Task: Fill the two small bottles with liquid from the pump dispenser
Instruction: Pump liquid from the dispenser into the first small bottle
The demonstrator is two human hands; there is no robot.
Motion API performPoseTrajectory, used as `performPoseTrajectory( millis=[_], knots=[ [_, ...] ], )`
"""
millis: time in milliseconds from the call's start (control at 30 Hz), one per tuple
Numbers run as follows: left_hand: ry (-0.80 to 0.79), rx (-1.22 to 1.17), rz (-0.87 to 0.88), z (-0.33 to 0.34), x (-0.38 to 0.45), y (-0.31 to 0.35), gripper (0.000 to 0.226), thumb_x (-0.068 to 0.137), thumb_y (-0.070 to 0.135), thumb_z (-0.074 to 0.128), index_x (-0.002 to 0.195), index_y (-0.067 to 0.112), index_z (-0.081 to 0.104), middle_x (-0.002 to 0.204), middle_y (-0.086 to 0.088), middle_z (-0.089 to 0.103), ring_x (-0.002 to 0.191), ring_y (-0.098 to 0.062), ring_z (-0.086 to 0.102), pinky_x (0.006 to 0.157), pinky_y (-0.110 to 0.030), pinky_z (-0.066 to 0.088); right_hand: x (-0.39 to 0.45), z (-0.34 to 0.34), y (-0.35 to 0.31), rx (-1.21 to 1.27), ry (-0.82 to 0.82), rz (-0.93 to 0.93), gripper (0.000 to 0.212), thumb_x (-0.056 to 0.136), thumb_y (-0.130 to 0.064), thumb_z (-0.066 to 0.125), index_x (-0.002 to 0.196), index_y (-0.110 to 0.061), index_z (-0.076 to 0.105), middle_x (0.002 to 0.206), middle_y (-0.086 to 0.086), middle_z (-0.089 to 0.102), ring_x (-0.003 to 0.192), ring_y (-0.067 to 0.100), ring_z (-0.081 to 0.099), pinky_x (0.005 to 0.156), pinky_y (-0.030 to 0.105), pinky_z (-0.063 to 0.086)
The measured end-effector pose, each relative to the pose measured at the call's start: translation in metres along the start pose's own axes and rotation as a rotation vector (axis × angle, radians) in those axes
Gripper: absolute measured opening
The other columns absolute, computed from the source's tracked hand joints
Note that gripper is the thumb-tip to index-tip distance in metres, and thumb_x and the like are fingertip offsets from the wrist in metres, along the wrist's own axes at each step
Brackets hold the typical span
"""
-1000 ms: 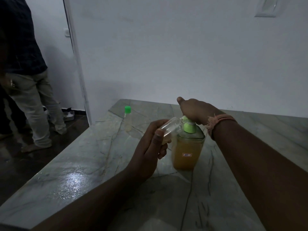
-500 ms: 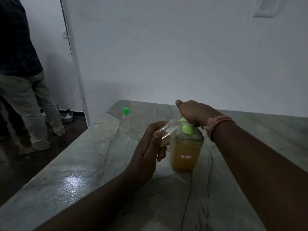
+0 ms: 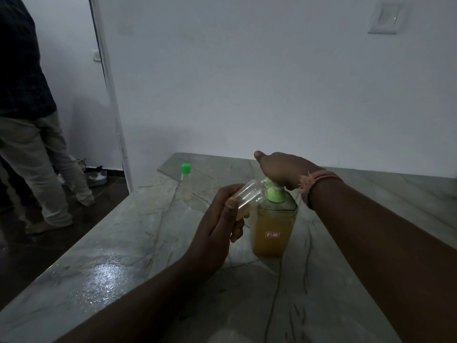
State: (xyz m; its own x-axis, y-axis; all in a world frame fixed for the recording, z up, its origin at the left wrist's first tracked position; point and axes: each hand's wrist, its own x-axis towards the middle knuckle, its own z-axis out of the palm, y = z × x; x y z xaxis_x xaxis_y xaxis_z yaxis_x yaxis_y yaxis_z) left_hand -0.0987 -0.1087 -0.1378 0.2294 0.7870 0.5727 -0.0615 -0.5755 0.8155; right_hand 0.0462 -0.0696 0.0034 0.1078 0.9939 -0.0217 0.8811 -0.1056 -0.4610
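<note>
A pump dispenser (image 3: 272,229) with orange-yellow liquid and a light green pump top stands on the marble counter (image 3: 123,243). My right hand (image 3: 282,169) rests on top of the pump head, palm down, covering it. My left hand (image 3: 220,219) grips a small clear uncapped bottle (image 3: 249,194), tilted with its mouth against the pump's spout; a little pale liquid sits at its low end. A second small bottle (image 3: 186,181) with a green cap stands upright farther back on the counter, left of the dispenser.
The counter's left edge drops to a dark floor where a person (image 3: 32,134) in a dark top and light trousers stands. A white wall runs behind the counter, with a white door frame (image 3: 111,95) to the left and a wall plate (image 3: 385,18) at upper right.
Both hands, the small bottle and the dispenser hold nearly the same pose. The person at the left has shifted slightly.
</note>
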Motion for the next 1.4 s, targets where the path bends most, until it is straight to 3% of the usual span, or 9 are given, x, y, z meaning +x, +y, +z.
performPoseTrajectory(
  millis=[133,267,367,533,633,700,833,1000,1400],
  knots=[
    [-0.006,0.004,0.009,0.001,0.000,0.002,0.049,0.099,0.051,0.036,0.132,0.019,0.052,0.082,0.002,0.059,0.062,-0.015,0.052,0.054,-0.034,0.044,0.000,-0.003,0.000,-0.057,-0.018,-0.060,0.050,0.107,-0.049,0.013,0.071,-0.025,0.037,0.082,0.011,0.050,0.060,0.012,0.031,0.062,0.027,0.030],
    [-0.001,-0.001,-0.001,0.000,0.002,0.000,0.049,0.099,0.051,0.036,0.132,0.019,0.052,0.080,0.002,0.059,0.062,-0.015,0.052,0.054,-0.034,0.044,-0.004,0.000,0.002,-0.071,-0.042,-0.042,0.043,0.110,-0.024,0.017,0.141,-0.026,0.048,0.137,0.021,0.050,0.105,0.028,0.053,0.087,0.032,0.036],
    [-0.007,0.007,-0.009,0.000,0.001,0.001,0.049,0.099,0.052,0.035,0.132,0.019,0.052,0.081,0.004,0.060,0.062,-0.015,0.052,0.055,-0.033,0.044,-0.004,0.003,-0.001,0.045,-0.003,0.003,0.036,0.110,-0.019,0.019,0.085,-0.035,0.038,0.103,0.016,0.044,0.072,0.021,0.045,0.079,0.028,0.035],
    [-0.034,0.014,-0.034,0.001,-0.002,0.006,0.051,0.094,0.057,0.042,0.133,0.026,0.050,0.086,0.004,0.061,0.066,-0.012,0.054,0.057,-0.027,0.048,-0.002,-0.007,0.004,0.033,-0.013,0.069,0.073,0.104,-0.058,0.016,0.112,-0.002,0.064,0.062,0.002,0.046,0.055,0.014,0.039,0.051,0.025,0.029],
    [-0.037,0.020,-0.041,0.000,-0.001,0.005,0.045,0.093,0.056,0.047,0.132,0.032,0.051,0.091,0.003,0.063,0.069,-0.011,0.056,0.059,-0.025,0.049,0.002,-0.014,0.004,0.205,0.016,0.098,0.079,0.104,-0.057,0.019,0.095,-0.001,0.074,0.038,-0.001,0.053,0.047,0.018,0.044,0.047,0.026,0.034],
    [-0.040,0.030,-0.034,0.000,0.000,0.005,0.037,0.097,0.051,0.049,0.130,0.035,0.052,0.093,0.004,0.063,0.070,-0.010,0.057,0.059,-0.024,0.050,0.003,-0.017,0.005,0.253,0.057,0.087,0.069,0.106,-0.047,0.023,0.086,-0.003,0.072,0.051,0.003,0.060,0.050,0.019,0.046,0.049,0.025,0.036],
    [-0.030,0.040,-0.020,0.001,0.001,0.004,0.040,0.094,0.054,0.049,0.129,0.035,0.053,0.094,0.006,0.063,0.071,-0.008,0.058,0.060,-0.023,0.049,0.014,-0.008,0.007,0.144,0.109,0.045,0.037,0.104,-0.017,0.030,0.132,-0.009,0.054,0.114,0.018,0.063,0.097,0.032,0.060,0.078,0.032,0.049],
    [-0.009,0.064,-0.025,0.001,0.004,0.002,0.042,0.094,0.054,0.050,0.129,0.031,0.054,0.089,0.009,0.064,0.069,-0.007,0.059,0.058,-0.022,0.047,0.016,0.002,0.010,0.085,0.210,0.057,0.047,0.096,-0.024,0.039,0.140,-0.035,0.052,0.121,0.011,0.059,0.094,0.031,0.054,0.074,0.034,0.043],
    [0.004,0.119,-0.041,0.000,0.003,0.003,0.043,0.093,0.059,0.046,0.127,0.035,0.052,0.089,0.012,0.065,0.069,-0.008,0.061,0.058,-0.022,0.048,0.014,0.000,0.006,0.041,0.268,0.080,0.037,0.099,-0.048,0.047,0.112,-0.017,0.063,0.121,0.013,0.065,0.108,0.033,0.061,0.082,0.034,0.042]
  ],
)
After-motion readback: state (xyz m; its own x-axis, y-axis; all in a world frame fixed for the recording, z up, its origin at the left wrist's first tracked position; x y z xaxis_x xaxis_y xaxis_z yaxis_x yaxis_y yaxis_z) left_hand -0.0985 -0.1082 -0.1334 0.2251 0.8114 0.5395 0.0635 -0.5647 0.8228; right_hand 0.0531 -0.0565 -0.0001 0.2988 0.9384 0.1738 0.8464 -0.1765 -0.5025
